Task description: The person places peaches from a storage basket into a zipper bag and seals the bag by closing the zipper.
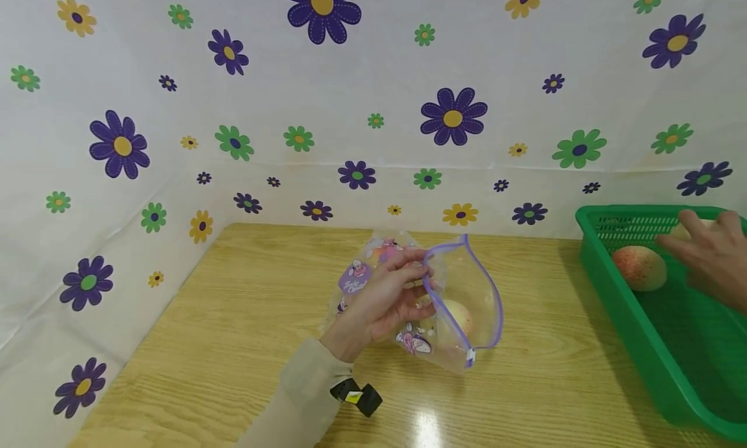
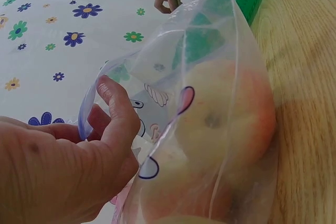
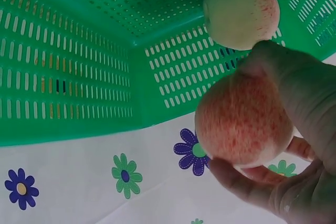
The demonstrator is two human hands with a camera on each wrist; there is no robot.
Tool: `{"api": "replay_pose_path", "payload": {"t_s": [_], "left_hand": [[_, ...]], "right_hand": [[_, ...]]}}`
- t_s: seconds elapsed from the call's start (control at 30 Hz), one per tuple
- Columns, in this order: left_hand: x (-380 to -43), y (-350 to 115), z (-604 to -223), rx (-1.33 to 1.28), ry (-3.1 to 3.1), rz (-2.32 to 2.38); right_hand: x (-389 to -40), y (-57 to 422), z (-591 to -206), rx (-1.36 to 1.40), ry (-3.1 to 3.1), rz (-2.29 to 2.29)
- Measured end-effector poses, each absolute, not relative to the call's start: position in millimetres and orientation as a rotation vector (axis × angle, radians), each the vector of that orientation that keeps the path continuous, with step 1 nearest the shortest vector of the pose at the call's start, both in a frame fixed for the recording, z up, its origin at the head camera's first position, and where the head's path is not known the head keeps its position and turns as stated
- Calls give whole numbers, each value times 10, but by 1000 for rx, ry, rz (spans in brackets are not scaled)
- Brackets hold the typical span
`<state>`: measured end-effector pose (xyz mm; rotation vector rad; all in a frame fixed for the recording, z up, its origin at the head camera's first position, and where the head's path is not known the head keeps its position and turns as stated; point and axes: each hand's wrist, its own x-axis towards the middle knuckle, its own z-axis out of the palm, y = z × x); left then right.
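My left hand (image 1: 391, 299) pinches the purple-edged rim of a clear zip bag (image 1: 362, 286) with printed cartoon figures. The bag lies on the table with its mouth spread toward the right. Inside it rests a peach (image 1: 458, 318); the left wrist view shows a yellow and red peach (image 2: 226, 114) through the plastic, with another peach (image 2: 178, 192) below it. Over the green basket, my right hand (image 1: 714, 253) grips a red-speckled peach (image 3: 244, 119) between thumb and fingers. Another peach (image 3: 241, 11) sits in the basket close to that hand.
The green slotted basket (image 1: 627, 331) stands at the right of the wooden table (image 1: 233, 344). A white cloth (image 1: 373, 65) printed with flowers hangs behind and along the left side. A white slider (image 1: 470, 355) sits at the near corner of the bag's mouth.
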<state>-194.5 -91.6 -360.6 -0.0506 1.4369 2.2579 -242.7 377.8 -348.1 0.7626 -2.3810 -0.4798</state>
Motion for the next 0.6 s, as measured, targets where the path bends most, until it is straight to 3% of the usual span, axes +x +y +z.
{"api": "replay_pose_path", "payload": {"t_s": [0.6], "left_hand": [[-1941, -901, -3613, -68, 1442, 2260]], "right_hand": [[-2253, 3532, -3312, 640, -2372, -492]]}}
